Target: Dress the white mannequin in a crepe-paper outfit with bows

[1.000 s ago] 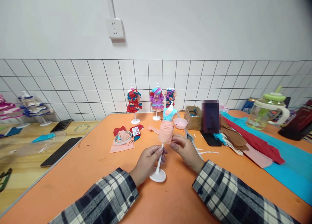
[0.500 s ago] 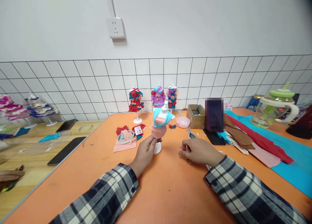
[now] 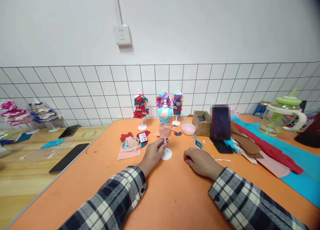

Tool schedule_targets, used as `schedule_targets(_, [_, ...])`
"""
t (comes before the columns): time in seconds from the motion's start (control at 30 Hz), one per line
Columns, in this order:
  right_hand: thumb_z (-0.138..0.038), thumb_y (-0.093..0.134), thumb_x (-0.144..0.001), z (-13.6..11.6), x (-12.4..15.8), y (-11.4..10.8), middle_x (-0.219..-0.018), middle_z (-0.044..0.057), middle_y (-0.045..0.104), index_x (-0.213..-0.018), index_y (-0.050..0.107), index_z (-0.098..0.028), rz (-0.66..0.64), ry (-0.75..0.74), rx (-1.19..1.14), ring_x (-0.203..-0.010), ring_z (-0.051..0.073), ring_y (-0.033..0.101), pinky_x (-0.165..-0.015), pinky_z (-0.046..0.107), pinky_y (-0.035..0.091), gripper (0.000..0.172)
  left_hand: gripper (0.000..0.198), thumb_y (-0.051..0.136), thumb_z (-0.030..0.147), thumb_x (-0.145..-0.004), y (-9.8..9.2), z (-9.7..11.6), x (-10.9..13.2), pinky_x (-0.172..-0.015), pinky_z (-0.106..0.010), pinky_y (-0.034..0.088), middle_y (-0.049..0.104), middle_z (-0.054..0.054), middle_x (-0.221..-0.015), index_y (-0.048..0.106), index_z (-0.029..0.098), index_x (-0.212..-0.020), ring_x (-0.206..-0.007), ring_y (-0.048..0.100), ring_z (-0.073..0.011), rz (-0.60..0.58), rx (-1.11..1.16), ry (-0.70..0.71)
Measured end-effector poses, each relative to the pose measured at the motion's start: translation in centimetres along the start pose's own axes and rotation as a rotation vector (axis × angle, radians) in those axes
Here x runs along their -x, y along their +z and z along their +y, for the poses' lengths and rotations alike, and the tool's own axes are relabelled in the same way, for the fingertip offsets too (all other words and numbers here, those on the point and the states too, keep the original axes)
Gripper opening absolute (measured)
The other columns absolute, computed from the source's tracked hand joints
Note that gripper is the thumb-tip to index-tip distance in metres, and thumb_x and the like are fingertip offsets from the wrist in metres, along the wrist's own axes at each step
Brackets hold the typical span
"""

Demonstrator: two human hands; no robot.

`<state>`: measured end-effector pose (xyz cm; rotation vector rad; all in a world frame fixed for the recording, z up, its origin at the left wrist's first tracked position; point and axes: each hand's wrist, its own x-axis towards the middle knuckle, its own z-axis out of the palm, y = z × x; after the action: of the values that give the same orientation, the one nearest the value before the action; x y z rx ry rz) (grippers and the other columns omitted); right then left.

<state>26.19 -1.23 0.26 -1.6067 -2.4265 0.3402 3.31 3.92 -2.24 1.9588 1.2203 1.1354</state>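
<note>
A small white dress-form mannequin (image 3: 165,118) stands upright on its round base in the middle of the orange table. It wears a light-blue halter piece over peach cloth wrapped round body and hips. My left hand (image 3: 154,155) pinches its thin stand just below the peach cloth. To the right, my right hand (image 3: 201,161) lies low over the table, fingers curled under; what they hold, if anything, is hidden. Just beyond it lies a grey-handled tool (image 3: 198,143), partly hidden. Left of the mannequin, a hoop (image 3: 130,144) rests on peach and red scraps beside a white label (image 3: 143,137).
Behind stand a red-and-teal dressed mannequin (image 3: 141,106) and two more against the tiled wall. A pink bowl (image 3: 188,129), cardboard box (image 3: 202,125) and pixelated upright device (image 3: 221,122) are at right. Cloth strips (image 3: 270,148) and a lidded jug (image 3: 277,120) lie farther right.
The mannequin has gone from tilted and held up to upright on its base. My right hand has turned palm down; the metal tip and ring seen at its fingers no longer show.
</note>
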Motion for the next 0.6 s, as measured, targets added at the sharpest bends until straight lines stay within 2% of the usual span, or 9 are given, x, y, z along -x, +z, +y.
schedule_targets(0.17, [-0.013,0.049,-0.084,0.5,-0.2,0.4,-0.094,0.003,0.066,-0.089,0.067,-0.022,0.034,-0.066,-0.068,-0.089,0.017,0.060,-0.072,0.026,0.039,0.021,0.039,0.061,0.035,-0.085,-0.4,-0.8,0.4,-0.088,-0.035,0.053,0.072,-0.012,-0.113,0.063,0.017,-0.119,-0.102,0.069,-0.0254,-0.011,-0.035,-0.005])
schedule_targets(0.37, [-0.005,0.049,-0.080,0.9,-0.6,1.0,-0.096,0.002,0.066,-0.090,0.068,-0.022,0.067,-0.097,-0.095,-0.093,0.015,0.060,-0.079,0.023,0.041,0.027,0.026,0.060,0.029,-0.083,-0.3,-1.2,0.6,-0.079,-0.032,0.054,0.076,-0.007,-0.100,0.071,0.021,-0.104,-0.091,0.071,-0.0239,-0.052,-0.100,-0.006])
schedule_targets(0.53, [-0.011,0.049,-0.085,1.1,-0.8,1.0,-0.112,0.007,0.061,-0.101,0.067,-0.021,0.124,0.011,-0.022,-0.104,0.018,0.058,-0.084,0.026,0.041,0.025,0.022,0.057,0.026,-0.083,-0.2,-0.9,0.6,-0.072,-0.030,0.050,0.078,-0.005,-0.093,0.074,0.024,-0.097,-0.084,0.071,-0.0240,-0.064,-0.192,-0.016])
schedule_targets(0.6, [-0.017,0.052,-0.087,1.1,-0.7,1.0,-0.107,0.011,0.062,-0.103,0.066,-0.018,0.136,0.099,0.034,-0.101,0.024,0.059,-0.080,0.031,0.042,0.022,0.021,0.058,0.025,-0.082,-0.1,-0.7,0.6,-0.072,-0.030,0.048,0.078,-0.005,-0.092,0.074,0.024,-0.096,-0.084,0.071,-0.0245,-0.059,-0.229,-0.015])
